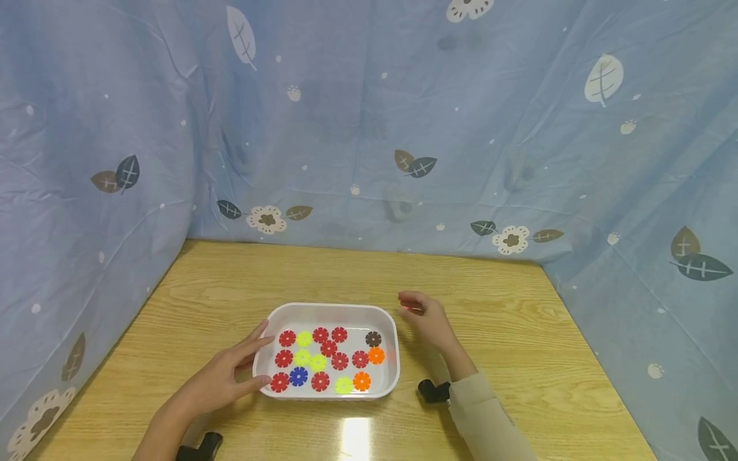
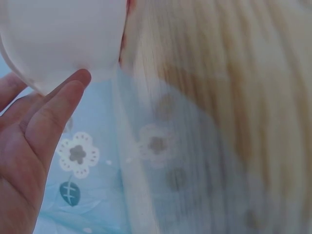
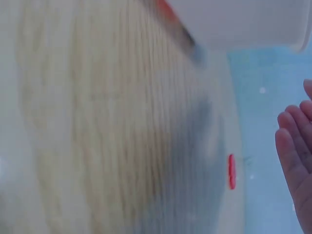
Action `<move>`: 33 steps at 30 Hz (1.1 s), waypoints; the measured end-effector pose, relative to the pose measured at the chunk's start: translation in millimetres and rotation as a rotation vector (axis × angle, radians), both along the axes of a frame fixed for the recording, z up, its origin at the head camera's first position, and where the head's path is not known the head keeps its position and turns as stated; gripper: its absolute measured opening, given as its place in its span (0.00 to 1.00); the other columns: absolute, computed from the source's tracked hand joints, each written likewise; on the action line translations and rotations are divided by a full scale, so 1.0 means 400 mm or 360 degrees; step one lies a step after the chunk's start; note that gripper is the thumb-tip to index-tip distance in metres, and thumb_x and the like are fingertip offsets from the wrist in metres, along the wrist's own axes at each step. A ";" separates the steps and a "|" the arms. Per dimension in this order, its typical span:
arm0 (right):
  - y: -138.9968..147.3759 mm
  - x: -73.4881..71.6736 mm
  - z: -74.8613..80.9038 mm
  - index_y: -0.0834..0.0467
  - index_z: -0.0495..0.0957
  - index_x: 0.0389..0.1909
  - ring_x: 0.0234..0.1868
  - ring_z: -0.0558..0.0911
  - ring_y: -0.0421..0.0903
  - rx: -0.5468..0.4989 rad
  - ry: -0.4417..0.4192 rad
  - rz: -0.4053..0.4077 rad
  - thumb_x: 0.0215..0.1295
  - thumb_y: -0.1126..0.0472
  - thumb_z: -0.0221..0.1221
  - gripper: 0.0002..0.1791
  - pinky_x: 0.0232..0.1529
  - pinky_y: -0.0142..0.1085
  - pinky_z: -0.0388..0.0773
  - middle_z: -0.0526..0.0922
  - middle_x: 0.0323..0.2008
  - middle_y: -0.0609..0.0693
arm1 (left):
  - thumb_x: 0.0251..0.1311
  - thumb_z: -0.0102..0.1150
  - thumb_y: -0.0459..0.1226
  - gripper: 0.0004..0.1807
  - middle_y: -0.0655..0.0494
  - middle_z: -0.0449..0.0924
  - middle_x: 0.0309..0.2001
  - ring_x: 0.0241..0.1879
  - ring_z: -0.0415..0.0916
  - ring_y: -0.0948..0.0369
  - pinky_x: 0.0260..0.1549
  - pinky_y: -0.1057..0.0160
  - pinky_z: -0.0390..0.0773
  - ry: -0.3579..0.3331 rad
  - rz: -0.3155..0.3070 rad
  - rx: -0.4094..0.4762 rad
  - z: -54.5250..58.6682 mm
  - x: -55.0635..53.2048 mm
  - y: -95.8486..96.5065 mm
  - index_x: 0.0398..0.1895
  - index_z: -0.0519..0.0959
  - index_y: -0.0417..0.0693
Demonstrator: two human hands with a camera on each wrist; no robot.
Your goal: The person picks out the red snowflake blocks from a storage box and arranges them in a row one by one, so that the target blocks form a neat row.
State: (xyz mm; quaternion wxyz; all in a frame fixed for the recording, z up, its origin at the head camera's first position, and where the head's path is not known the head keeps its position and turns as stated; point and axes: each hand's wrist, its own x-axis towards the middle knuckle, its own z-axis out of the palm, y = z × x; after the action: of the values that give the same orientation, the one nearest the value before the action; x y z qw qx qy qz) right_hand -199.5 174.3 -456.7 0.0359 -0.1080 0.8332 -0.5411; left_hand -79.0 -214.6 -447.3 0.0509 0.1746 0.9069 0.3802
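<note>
A white plastic tray (image 1: pixel 326 392) holds several flat notched snowflake discs: red, yellow, orange, one blue disc (image 1: pixel 298 376) and one brown disc (image 1: pixel 373 339). At its left end my left hand (image 1: pixel 227 371) touches the rim, thumb and fingers spread and fairly straight. The left wrist view has these fingers (image 2: pixel 53 112) against the tray wall (image 2: pixel 63 39). Beyond the tray's right end is my right hand (image 1: pixel 429 320), with a red disc (image 1: pixel 408 308) partly hidden by it. From the right wrist, that red disc (image 3: pixel 231 171) appears edge-on, apart from the extended fingers (image 3: pixel 292 151).
The wooden table (image 1: pixel 490 307) extends around the tray. A blue patterned cloth (image 1: pixel 369 128) hangs behind and along both sides. Black wrist mounts (image 1: pixel 434 391) sit by the forearms.
</note>
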 end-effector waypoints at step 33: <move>-0.121 0.079 0.058 0.66 0.69 0.60 0.61 0.73 0.58 -0.0312 0.0114 0.0516 0.59 0.71 0.62 0.26 0.64 0.40 0.70 0.72 0.59 0.68 | 0.56 0.64 0.51 0.36 0.51 0.49 0.75 0.65 0.65 0.54 0.55 0.71 0.73 -0.0035 0.0025 -0.0022 -0.003 -0.001 -0.005 0.66 0.68 0.47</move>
State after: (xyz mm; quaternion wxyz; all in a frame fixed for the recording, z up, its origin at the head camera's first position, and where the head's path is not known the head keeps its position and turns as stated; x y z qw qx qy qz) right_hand -167.9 125.9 -433.7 0.0821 -0.2631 0.7489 -0.6027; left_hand -79.5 -216.7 -448.3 0.0592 0.1630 0.9102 0.3761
